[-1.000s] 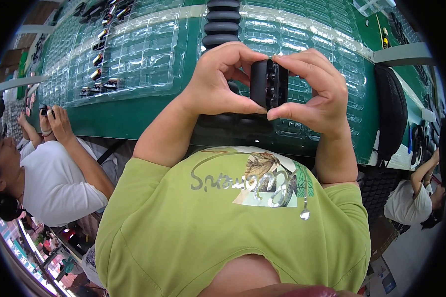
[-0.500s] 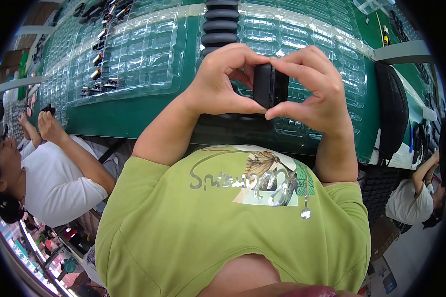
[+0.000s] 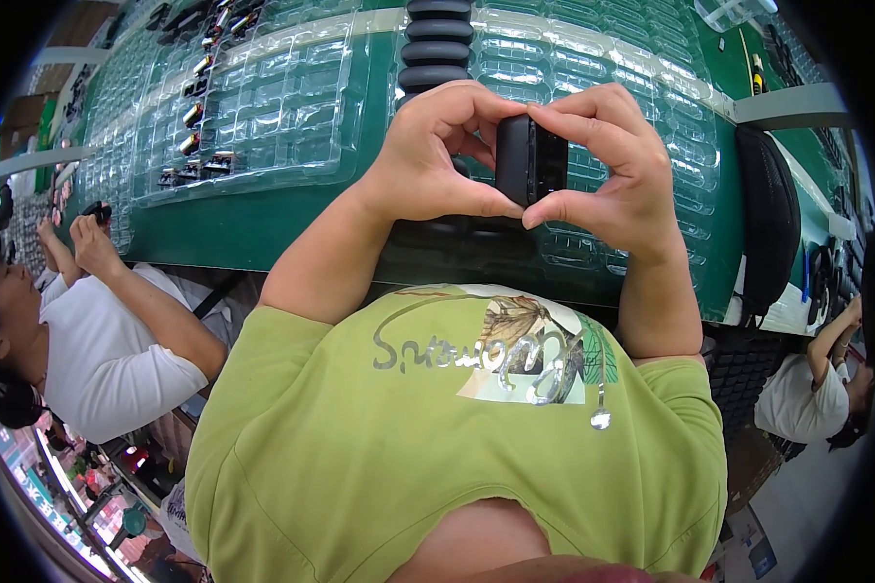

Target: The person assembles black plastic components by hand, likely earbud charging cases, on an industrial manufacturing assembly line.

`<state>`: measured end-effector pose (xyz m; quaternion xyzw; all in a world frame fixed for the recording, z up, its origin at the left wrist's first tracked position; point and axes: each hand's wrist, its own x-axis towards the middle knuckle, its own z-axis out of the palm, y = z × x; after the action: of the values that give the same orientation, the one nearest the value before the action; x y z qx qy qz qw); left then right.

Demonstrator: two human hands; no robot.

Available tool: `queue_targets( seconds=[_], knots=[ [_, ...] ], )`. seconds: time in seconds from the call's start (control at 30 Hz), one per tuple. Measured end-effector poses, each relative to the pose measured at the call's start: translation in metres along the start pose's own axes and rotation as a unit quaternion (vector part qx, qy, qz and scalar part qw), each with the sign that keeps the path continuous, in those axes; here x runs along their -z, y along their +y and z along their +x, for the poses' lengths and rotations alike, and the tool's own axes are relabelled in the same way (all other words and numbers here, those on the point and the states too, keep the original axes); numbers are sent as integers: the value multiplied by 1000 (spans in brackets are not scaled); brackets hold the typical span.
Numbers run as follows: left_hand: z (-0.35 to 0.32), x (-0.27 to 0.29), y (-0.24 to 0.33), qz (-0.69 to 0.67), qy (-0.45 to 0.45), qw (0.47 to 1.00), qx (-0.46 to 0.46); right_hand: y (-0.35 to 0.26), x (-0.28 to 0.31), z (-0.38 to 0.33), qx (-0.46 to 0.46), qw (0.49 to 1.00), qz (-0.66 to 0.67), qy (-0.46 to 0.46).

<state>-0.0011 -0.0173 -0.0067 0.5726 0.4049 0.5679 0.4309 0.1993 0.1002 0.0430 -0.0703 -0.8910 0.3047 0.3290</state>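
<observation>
A small black block-shaped part (image 3: 531,160) is held up between both hands above the near edge of the green tabletop (image 3: 262,228). Its long axis is set roughly upright in the view, with one broad dark face turned toward the right hand (image 3: 608,165). The part is pinched by the left hand (image 3: 437,155) between thumb below and curled fingers above, and the same grip is mirrored by the right hand, so both hands are closed on it and their thumb tips nearly meet beneath it. Clear plastic blister trays (image 3: 262,107) are spread across the tabletop behind the hands, and a column of black ribbed pieces (image 3: 437,44) is seen just beyond the left hand. Room to either side is limited by a seated person in white (image 3: 107,340) at the left and another person (image 3: 807,389) at the right.
</observation>
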Motion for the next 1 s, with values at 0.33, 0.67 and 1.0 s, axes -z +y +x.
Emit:
queue_targets(
  seconds=[0.33,0.67,1.0],
  knots=[
    [0,-2,4,28,11,1000,8,2,-5,-3,-53,998,24,-30],
    [13,-7,9,-111,134,982,74,23,-8,-3,14,1000,-3,13],
    [45,-31,39,335,302,858,-247,-2,-10,5,71,978,-54,188]
  ],
)
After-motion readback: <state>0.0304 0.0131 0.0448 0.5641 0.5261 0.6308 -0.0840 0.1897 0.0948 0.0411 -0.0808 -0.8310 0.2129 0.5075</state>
